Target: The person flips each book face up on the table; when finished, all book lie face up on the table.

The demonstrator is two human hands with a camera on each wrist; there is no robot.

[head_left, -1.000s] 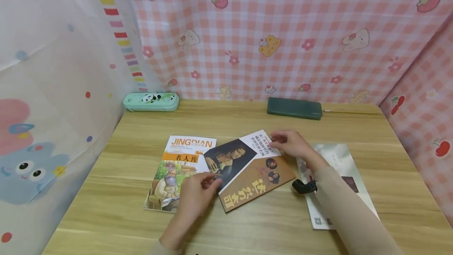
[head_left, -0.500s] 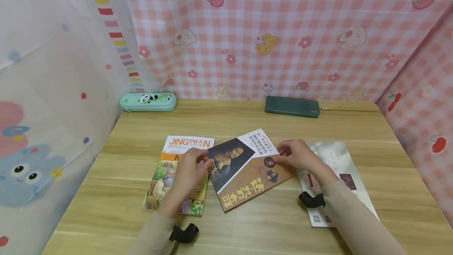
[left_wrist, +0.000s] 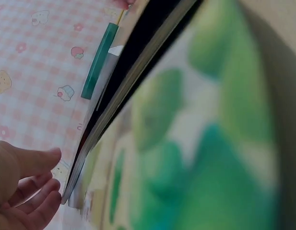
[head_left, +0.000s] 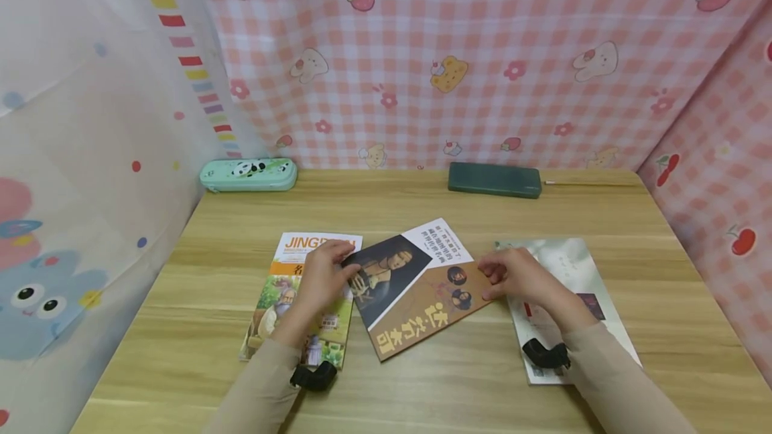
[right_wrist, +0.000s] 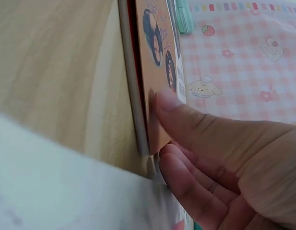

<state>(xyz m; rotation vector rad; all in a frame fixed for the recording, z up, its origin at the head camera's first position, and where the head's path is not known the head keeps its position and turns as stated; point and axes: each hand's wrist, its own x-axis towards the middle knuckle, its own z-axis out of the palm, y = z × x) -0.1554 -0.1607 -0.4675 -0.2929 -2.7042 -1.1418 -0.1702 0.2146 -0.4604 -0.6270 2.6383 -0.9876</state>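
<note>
Both hands (head_left: pixel 422 280) slid nearer — brown book (head_left: pixel 416 297) between them, edges pinched

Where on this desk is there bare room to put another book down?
Bare wood runs between the books and the green pencil case and dark case, also along the near edge. The middle is crowded: both hands on the brown book.

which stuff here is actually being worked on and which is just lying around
In hand:
brown book, gripped at its edges by left hand and right hand

Lying about:
orange JINGDIAN book
pale book
panda pencil case
dark green case
pencil
</note>
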